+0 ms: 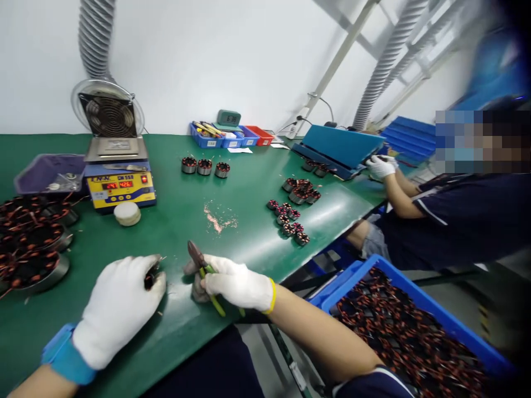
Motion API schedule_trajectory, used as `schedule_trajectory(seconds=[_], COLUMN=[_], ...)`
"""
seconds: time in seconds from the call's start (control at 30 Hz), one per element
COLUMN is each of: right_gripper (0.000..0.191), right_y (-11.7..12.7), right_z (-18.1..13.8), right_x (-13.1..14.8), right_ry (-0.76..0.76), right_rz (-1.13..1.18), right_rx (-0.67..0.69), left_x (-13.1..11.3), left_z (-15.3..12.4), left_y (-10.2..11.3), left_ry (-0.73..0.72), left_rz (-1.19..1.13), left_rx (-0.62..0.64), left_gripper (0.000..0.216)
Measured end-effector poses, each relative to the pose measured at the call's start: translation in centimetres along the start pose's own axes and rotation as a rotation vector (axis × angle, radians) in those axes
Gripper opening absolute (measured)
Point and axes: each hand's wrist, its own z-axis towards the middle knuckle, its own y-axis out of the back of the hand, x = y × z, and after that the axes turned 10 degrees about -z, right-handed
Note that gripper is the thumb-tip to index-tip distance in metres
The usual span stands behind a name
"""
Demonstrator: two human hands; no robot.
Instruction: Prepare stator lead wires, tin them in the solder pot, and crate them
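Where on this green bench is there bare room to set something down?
Bare mat lies between the yellow solder pot and the copper clippings, and between the clippings and the stator cluster. The left edge is crowded with stator trays; the left hand, holding a stator, and right hand, with cutters, fill the near edge.

Part (150, 276) mostly hidden in left hand (118, 309); cutters (196, 255) half hidden in right hand (236, 284); blue crate (340, 284) cropped.
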Motion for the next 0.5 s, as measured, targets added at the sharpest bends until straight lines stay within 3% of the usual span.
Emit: schedule_trajectory(seconds=[0.1,0.2,0.5], right_gripper=[0.044,0.041,0.021], right_y=[-0.4,-0.7,-1.4], right_z=[1.5,2.3,3.1], right_x=[0.1,0.6,1.1], right_ry=[-0.209,-0.273,-0.287], right_rz=[0.111,0.103,0.006], right_rx=[0.166,0.273,0.278], left_x=[0.0,0.1,-0.2], left_z=[-0.1,-0.1,0.0], left_y=[0.0,0.0,0.6], left_ry=[-0.001,-0.01,-0.046], left_rz=[-0.011,-0.019,-0.035], left_rx=[0.003,0.0,0.047], left_gripper=[0.042,0.042,0.037])
